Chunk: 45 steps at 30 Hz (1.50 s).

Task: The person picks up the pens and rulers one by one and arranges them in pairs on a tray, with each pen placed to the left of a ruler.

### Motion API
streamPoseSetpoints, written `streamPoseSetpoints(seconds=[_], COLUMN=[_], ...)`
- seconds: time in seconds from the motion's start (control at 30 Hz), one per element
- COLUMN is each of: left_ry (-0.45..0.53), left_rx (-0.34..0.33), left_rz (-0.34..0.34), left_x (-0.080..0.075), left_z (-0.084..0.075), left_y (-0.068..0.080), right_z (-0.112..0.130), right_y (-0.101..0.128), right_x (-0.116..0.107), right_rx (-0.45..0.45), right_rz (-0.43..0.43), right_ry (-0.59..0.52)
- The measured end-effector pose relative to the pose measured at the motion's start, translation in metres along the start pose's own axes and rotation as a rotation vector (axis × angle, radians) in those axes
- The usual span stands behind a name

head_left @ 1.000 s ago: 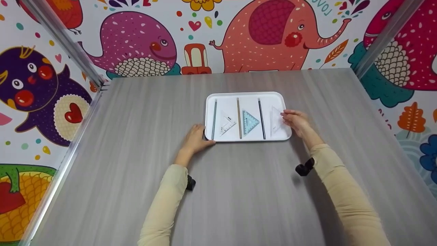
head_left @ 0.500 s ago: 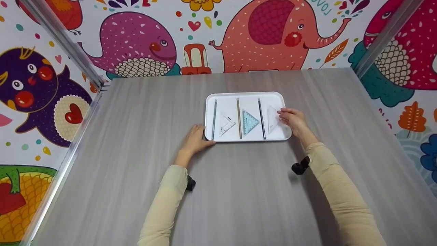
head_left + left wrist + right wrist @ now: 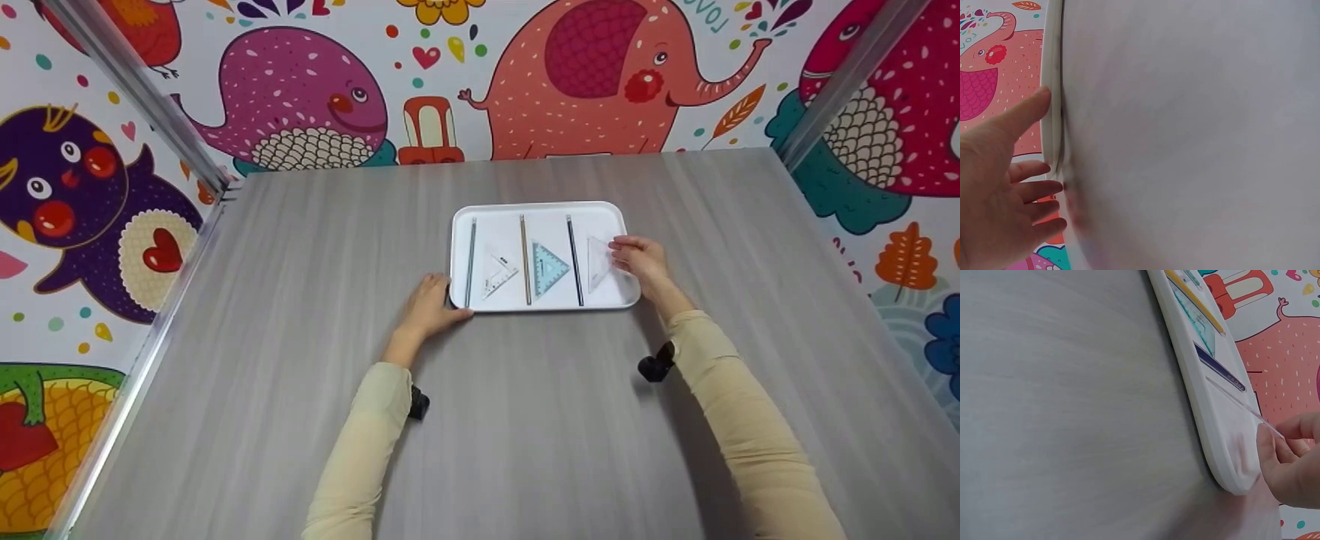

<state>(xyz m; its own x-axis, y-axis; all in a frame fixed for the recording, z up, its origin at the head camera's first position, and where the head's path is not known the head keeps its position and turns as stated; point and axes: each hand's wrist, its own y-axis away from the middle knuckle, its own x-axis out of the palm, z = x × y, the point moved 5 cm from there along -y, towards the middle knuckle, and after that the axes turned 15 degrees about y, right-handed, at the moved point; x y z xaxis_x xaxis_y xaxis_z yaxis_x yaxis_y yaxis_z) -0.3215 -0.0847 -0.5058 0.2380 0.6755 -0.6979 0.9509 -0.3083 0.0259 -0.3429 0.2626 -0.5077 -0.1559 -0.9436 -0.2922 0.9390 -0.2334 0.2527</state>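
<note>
A white tray point(image 3: 622, 298) holds three pencils and three set squares. My right hand point(image 3: 646, 264) pinches a clear set square point(image 3: 598, 264) between thumb and fingers at its right corner, over the tray's right end. In the right wrist view this set square point(image 3: 1235, 400) shows edge-on, tilted, its far end low by the dark pencil point(image 3: 1220, 368). My left hand point(image 3: 429, 306) rests at the tray's near left corner, thumb on the front rim and fingers extended along the left side. In the left wrist view the thumb point(image 3: 1033, 109) touches the rim and the other fingers are fairly straight.
From left to right on the tray lie a green pencil point(image 3: 471, 259), another clear set square point(image 3: 499, 277), a yellow pencil point(image 3: 526, 259), a blue-tinted set square point(image 3: 550, 268) and the dark pencil. The grey table point(image 3: 525, 420) ends at a wall with cartoon animals point(image 3: 585, 90).
My right hand has moved slightly left with the clear set square, bringing it nearer the dark pencil. The left hand and the tray have stayed in place.
</note>
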Motion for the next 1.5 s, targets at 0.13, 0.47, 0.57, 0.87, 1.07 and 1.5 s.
streamPoseSetpoints(seconds=[0.13, 0.47, 0.57, 0.87, 1.07, 1.5], left_ry=[0.002, 0.006, 0.001, 0.001, 0.000, -0.019], left_rx=[0.024, 0.020, 0.024, 0.037, 0.029, -0.006], left_rz=[-0.007, -0.010, -0.010, -0.012, -0.008, 0.022], left_x=[0.000, 0.000, -0.001, 0.000, 0.000, 0.001], left_z=[0.000, -0.002, -0.002, -0.002, -0.002, 0.001], left_y=[0.000, 0.002, 0.002, 0.001, 0.001, -0.001], right_z=[-0.006, 0.009, 0.012, 0.019, 0.024, 0.021], right_y=[-0.005, 0.005, 0.007, 0.014, 0.026, 0.071], right_x=[0.001, 0.003, 0.003, -0.003, -0.008, -0.002], right_rx=[-0.015, -0.148, -0.175, -0.290, -0.371, -0.684], right_rz=[-0.006, -0.066, -0.078, -0.146, -0.172, -0.113], right_ry=[-0.003, 0.236, 0.295, 0.507, 0.606, 0.831])
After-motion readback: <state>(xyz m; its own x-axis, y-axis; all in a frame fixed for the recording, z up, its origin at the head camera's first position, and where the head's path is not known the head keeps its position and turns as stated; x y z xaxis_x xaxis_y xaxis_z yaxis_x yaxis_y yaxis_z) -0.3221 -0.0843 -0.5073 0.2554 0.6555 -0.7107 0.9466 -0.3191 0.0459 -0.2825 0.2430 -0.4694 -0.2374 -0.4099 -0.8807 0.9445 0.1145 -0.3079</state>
